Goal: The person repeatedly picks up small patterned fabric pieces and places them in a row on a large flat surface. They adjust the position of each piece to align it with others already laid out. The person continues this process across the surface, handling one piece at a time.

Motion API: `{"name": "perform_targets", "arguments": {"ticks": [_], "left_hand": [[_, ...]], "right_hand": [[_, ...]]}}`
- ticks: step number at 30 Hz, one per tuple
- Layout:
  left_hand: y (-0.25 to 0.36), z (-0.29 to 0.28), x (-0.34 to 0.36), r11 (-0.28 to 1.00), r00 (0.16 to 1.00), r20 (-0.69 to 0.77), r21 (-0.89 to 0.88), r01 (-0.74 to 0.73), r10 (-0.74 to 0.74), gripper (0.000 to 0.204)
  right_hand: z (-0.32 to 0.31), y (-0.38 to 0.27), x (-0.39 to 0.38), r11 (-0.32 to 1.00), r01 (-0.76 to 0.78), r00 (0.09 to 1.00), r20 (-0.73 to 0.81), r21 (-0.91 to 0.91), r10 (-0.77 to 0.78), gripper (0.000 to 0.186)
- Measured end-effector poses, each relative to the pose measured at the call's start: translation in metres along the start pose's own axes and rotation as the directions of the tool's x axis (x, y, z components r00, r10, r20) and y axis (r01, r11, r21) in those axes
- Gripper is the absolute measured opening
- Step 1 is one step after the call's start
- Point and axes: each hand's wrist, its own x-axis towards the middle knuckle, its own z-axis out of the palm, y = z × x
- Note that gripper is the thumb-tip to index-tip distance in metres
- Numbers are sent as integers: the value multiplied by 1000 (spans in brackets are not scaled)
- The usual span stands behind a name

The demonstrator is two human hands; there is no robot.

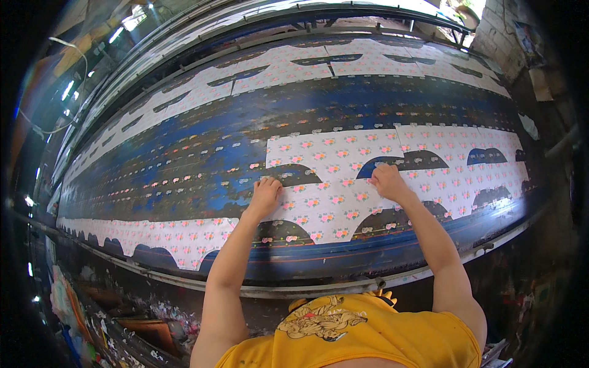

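Both my hands are over a white fabric panel (334, 153) printed with pink and orange flowers, which lies flat on a long blue and black table (202, 144). My left hand (267, 195) has its fingers curled closed at the panel's left edge, beside a dark curved cutout. Also closed, my right hand (390, 183) pinches the panel's right edge, just below another curved cutout where the blue tabletop shows. The fingertips of both hands are partly hidden. Between them the fabric is nearly smooth.
More flowered panels (432, 138) continue to the right, with another row (172, 238) along the near left edge and one (276, 64) across the far side. A metal rail (294, 289) runs along the near side. Scraps (159, 313) litter the lower left.
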Motion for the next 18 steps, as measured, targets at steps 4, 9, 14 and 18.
{"name": "perform_targets", "arguments": {"ticks": [4, 9, 14, 18], "left_hand": [[1, -2, -12, 998, 999, -21, -43, -35, 34, 8], [34, -42, -44, 994, 995, 6, 45, -96, 96, 16], [60, -114, -38, 965, 961, -122, 110, -237, 250, 16], [49, -119, -2, 937, 944, -145, 237, -258, 297, 13]], "right_hand": [[5, -6, -12, 985, -45, 999, -1, 165, 45, 21], [-49, -45, -39, 999, 45, 997, -61, 15, -44, 19], [-110, -56, -47, 991, 135, 966, -223, 3, -131, 20], [-122, -38, -21, 983, 183, 920, -351, -3, -172, 24]]}}
